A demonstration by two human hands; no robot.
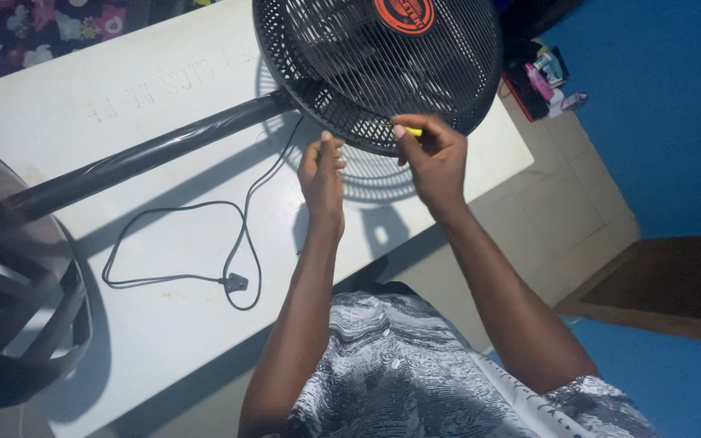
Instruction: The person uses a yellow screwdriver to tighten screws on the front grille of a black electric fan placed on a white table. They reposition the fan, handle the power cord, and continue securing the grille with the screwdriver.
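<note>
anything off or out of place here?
Yes: the black pedestal fan lies on its side across the white table, round base overhanging the left edge. Its black cord lies loose, unplugged. The right hand pinches a small yellow item at the grille rim; left hand is beside it.

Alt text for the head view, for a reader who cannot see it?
Two bare hands work at the lower rim of a black fan grille lying on a white table; the right hand pinches a small yellow tool, the left hand alongside.

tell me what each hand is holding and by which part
Right hand pinches a small yellow tool by its near end at the fan guard; left hand holds nothing visible.
</note>
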